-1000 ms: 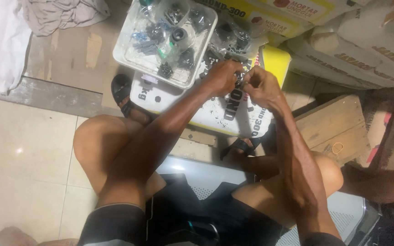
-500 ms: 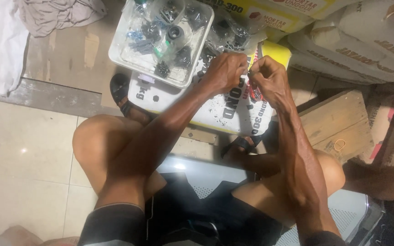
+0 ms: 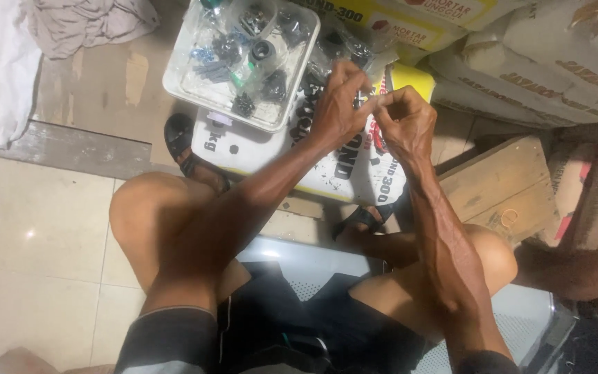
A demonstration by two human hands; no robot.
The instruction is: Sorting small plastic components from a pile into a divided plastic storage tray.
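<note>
My left hand (image 3: 337, 105) and my right hand (image 3: 404, 119) meet above a white printed sack (image 3: 327, 166), fingertips pinched together on a small metal part (image 3: 363, 99). The part is mostly hidden by my fingers. Just left of my hands a white plastic tray (image 3: 178, 79) holds several small dark and blue metal fittings in clear bags. My bare knees and dark shorts fill the lower view, and my sandalled feet rest at the sack's edge.
Stacked cement sacks (image 3: 548, 62) fill the upper right. A wooden board (image 3: 503, 187) lies to the right of my knee. Grey and white cloths (image 3: 8, 55) lie at the upper left on a concrete step (image 3: 64, 149). Pale floor tiles (image 3: 29, 242) lie left.
Both hands stay pinched on the small part above the sack; they shifted slightly up and right in view as my head moved.
</note>
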